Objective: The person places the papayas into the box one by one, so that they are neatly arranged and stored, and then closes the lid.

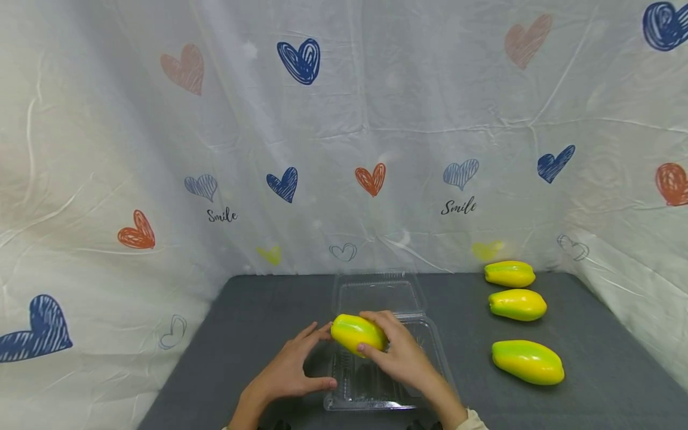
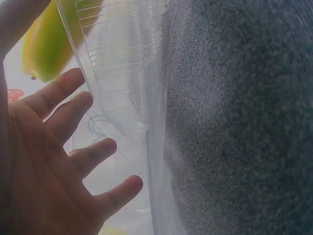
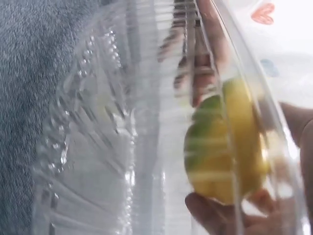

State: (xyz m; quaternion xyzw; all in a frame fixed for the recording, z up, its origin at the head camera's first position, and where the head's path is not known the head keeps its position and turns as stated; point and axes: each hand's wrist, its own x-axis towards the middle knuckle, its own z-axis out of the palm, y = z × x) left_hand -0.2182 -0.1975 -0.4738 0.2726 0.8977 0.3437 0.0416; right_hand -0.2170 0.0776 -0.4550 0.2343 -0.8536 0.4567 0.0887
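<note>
A yellow-green papaya (image 1: 357, 334) is in my right hand (image 1: 400, 355), thumb on the near side and fingers over the far side. It is above a clear plastic clamshell box (image 1: 371, 391), whose lid (image 1: 378, 297) lies folded back away from me. My left hand (image 1: 287, 367) is at the box's left side with fingers spread and thumb apart, the fingertips close to the papaya's left end. In the left wrist view, the fingers (image 2: 73, 115) are straight beside the clear wall. The right wrist view shows the papaya (image 3: 220, 147) through the plastic.
Three more papayas lie in a column at the right of the dark grey table (image 1: 242, 334): a far one (image 1: 509, 273), a middle one (image 1: 518, 304) and a near one (image 1: 528, 362). A white curtain (image 1: 322, 137) printed with hearts hangs behind and beside the table.
</note>
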